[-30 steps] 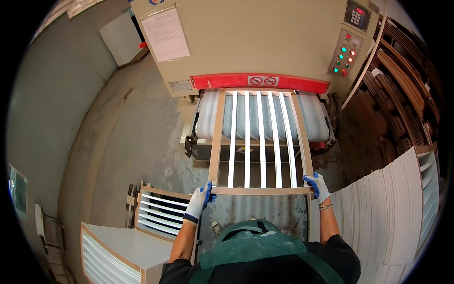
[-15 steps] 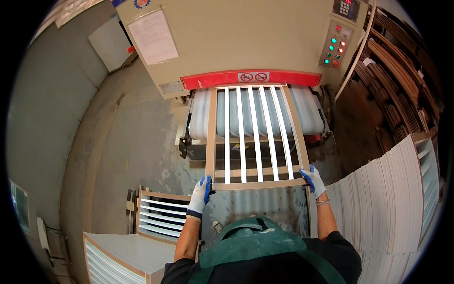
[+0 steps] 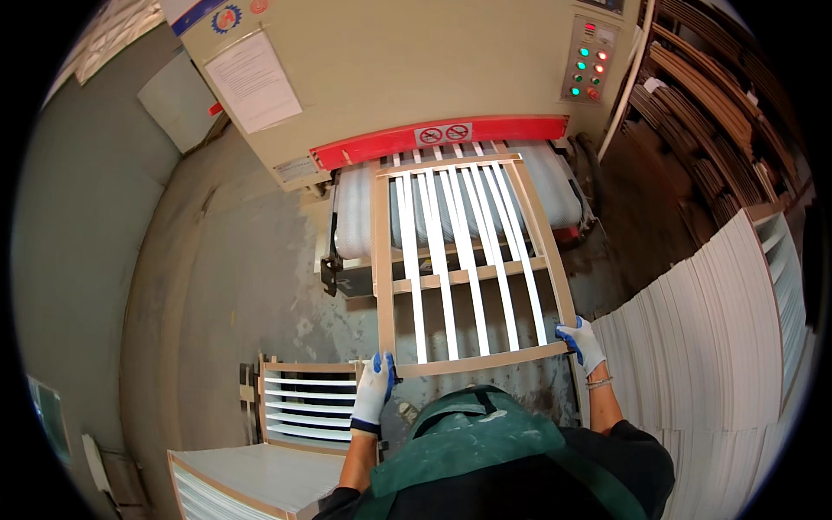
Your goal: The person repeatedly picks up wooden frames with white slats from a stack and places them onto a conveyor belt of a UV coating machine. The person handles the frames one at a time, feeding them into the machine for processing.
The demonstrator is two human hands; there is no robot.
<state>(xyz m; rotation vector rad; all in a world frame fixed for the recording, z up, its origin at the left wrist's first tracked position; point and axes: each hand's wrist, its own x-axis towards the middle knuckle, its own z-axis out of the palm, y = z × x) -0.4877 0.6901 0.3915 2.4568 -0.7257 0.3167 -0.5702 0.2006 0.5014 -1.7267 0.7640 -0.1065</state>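
My left hand [image 3: 373,390], in a white and blue work glove, grips the near left corner of a slatted frame [image 3: 481,360] with tan edges and white slats. Its near right corner is in my right hand [image 3: 585,344], gloved the same way. The held frame is lifted and tilted, its far end over the conveyor belt [image 3: 354,212] of a large beige machine. Beneath it lies a second slatted frame [image 3: 459,276], partly hidden, whose far end passes under the machine's red guard bar [image 3: 364,151].
Tall stacks of pale panels [image 3: 685,347] rise close on my right. At the lower left stand another slatted frame [image 3: 308,407] and a stack of frames [image 3: 251,468]. Brown boards [image 3: 693,121] fill racks at the far right. Lit buttons mark a control panel [image 3: 589,61].
Both hands have come back toward me with the upper frame, drawing its far end away from the red bar. The lower frame now shows separately, reaching farther under the bar.
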